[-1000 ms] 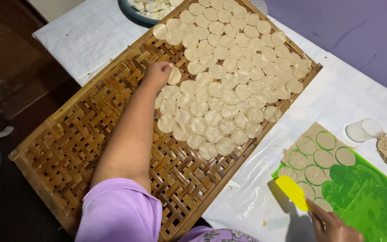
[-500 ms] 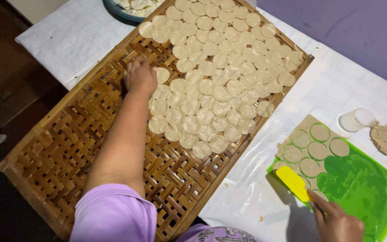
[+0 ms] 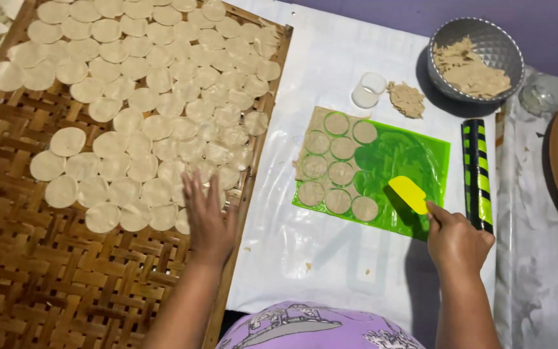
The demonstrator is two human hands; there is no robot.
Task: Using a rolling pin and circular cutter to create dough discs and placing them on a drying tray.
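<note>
On woven tray (image 3: 46, 284), left hand (image 3: 206, 216) flat; right hand (image 3: 458, 242) grips yellow spatula (image 3: 409, 193).

The tray (image 3: 66, 284) is brown woven bamboo in a basket-weave pattern. The rounds (image 3: 143, 97) on it are pale cream. Right of the tray, the cloth (image 3: 330, 245) is white with faint grey marbling at its far right. The mat (image 3: 408, 155) on the cloth is bright translucent green, and the dough sheet (image 3: 334, 161) on its left half is beige, marked with circles. The spatula (image 3: 409, 194) over the mat is yellow. Just right of the mat, the roller (image 3: 476, 174) is black with yellow-green stripes. Beyond the mat, the bowl (image 3: 505, 45) is silver with a faceted diamond pattern, holding tan scraps (image 3: 469, 68). The sleeve (image 3: 318, 326) is lilac with grey print. The wall (image 3: 550, 19) is purple.
</note>
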